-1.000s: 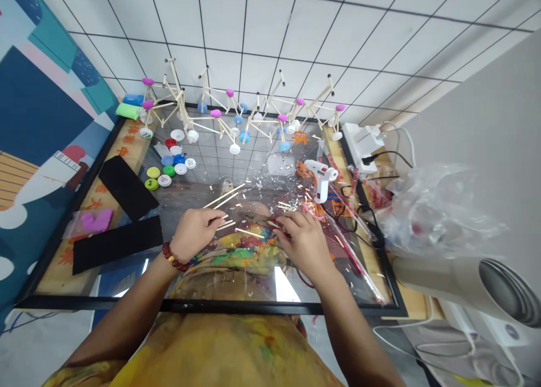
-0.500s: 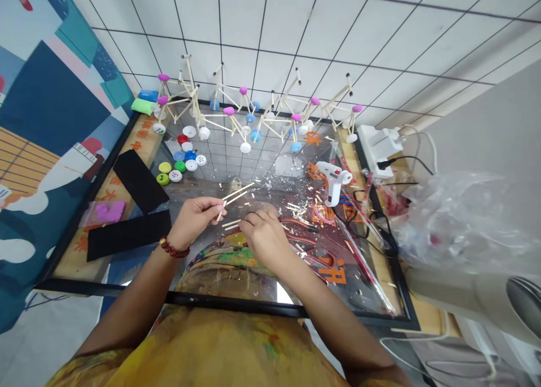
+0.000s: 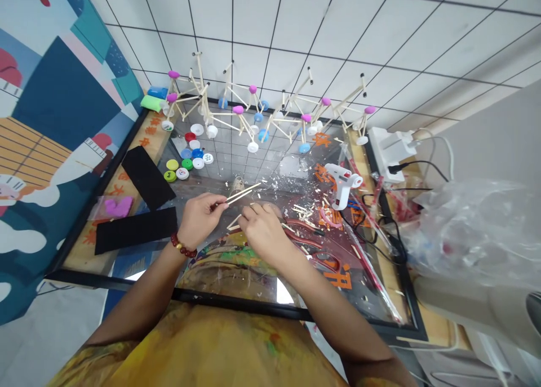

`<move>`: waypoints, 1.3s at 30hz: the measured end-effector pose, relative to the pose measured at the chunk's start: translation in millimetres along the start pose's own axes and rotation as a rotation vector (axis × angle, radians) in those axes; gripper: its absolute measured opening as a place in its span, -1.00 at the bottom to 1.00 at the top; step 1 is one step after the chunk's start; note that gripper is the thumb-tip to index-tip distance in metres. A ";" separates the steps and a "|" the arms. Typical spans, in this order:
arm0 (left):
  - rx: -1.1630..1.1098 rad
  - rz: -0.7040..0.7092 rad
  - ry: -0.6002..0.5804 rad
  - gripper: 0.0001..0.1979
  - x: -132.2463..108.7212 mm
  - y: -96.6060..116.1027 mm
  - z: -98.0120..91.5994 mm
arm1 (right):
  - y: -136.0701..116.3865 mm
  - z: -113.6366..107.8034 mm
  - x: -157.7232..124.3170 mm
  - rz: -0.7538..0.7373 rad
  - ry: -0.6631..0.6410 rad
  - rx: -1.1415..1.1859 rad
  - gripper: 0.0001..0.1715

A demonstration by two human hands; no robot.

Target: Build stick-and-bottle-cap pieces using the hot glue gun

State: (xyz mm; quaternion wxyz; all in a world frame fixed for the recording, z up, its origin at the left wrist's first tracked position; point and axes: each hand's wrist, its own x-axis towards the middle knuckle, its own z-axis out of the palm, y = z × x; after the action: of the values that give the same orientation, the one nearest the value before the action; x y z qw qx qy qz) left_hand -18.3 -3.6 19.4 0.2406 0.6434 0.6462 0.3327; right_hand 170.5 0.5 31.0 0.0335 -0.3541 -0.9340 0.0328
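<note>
Hard to see: my right hand's (image 3: 262, 233) fingertips are curled under, behind the knuckles. The short stick (image 3: 233, 223) pokes out from under them toward my left hand. Can't tell if it's pinched or just pressed to the glass tabletop (image 3: 236, 274). The red-handled cutters (image 3: 315, 245) are partly covered by my right palm and wrist, with the handles showing on the outer side. Small wood chips past my fingers are too tiny to sort. Both forearms are cut off by my yellow shirt at the bottom.

Pose: left hand (image 3: 200, 216) is palm down with the wrist straight, thumb and forefinger closed on the near end of two long sticks (image 3: 242, 194). The sticks point away from the grip and slightly toward my right hand, ends free above the glass. Right hand is just beside the left, nearly touching, back of hand up, fingers bent down. A bead bracelet (image 3: 182, 247) is on my left wrist.

Around: black strips (image 3: 136, 229) lie outward of my left hand and bottle caps (image 3: 186, 163) beyond it. A glue gun (image 3: 343, 179) is beyond and outward of my right hand. Stick frames (image 3: 253, 119) stand well beyond both grips, by the wall. A plastic bag (image 3: 473, 226) is far out on the right.
</note>
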 end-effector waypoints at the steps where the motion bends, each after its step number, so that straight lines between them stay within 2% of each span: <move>1: 0.027 0.024 0.023 -0.83 0.3 -0.7 -0.5 | 2.5 -1.9 -1.9 0.017 0.020 0.024 -0.85; 6: 0.064 0.058 0.150 -0.82 3.5 -4.9 -8.5 | 18.6 -6.1 -23.1 0.254 0.276 0.283 -0.88; 8: 0.081 0.058 0.305 -0.82 7.4 -9.3 -20.3 | 21.2 -1.4 -31.4 0.315 0.394 0.327 -0.88; 11: 0.150 0.008 0.604 -0.81 17.4 -20.6 -50.4 | 17.7 8.6 -37.1 0.298 0.505 0.285 -0.86; 13: 0.238 -0.056 0.704 -0.80 26.6 -29.3 -74.1 | 12.3 13.0 -37.1 0.241 0.525 0.254 -0.88; 16: 0.401 -0.152 0.617 -0.82 42.9 -39.9 -101.8 | 4.2 14.6 -35.6 0.156 0.534 0.242 -0.87; 19: 0.533 -0.233 0.508 -0.82 59.6 -44.3 -109.9 | -0.9 14.5 -35.0 0.095 0.563 0.221 -0.85; 22: 0.585 -0.231 0.447 -0.81 73.0 -41.0 -99.5 | -1.3 15.7 -34.6 0.069 0.590 0.200 -0.89; 26: 0.610 -0.069 0.264 -0.80 84.8 -28.3 -73.4 | 2.2 18.1 -34.3 0.088 0.576 0.176 -0.88; 28: 0.633 0.007 0.151 -0.77 88.5 -23.2 -61.4 | 2.1 19.4 -34.3 0.078 0.536 0.159 -0.87; 31: 0.688 0.013 0.055 -0.72 91.3 -21.5 -48.4 | -2.6 20.4 -33.1 0.037 0.424 0.113 -0.89; 34: 0.763 -0.041 0.045 -0.74 91.1 -26.2 -41.4 | -5.7 16.5 -31.2 0.016 0.293 0.090 -0.91; 36: 0.782 -0.029 0.062 -0.73 89.4 -29.8 -39.8 | -1.0 8.7 -33.7 0.044 0.239 0.111 -0.85; 39: 0.776 0.001 0.116 -0.73 86.0 -32.2 -41.1 | 20.0 -8.7 -51.2 0.198 0.269 0.178 -0.73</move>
State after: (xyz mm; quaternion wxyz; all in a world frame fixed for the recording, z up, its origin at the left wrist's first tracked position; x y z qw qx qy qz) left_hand -75.1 78.4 32.9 -0.0577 0.6669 0.7362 0.0997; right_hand 222.7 -18.2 36.0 0.1860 -0.4411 -0.8751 0.0706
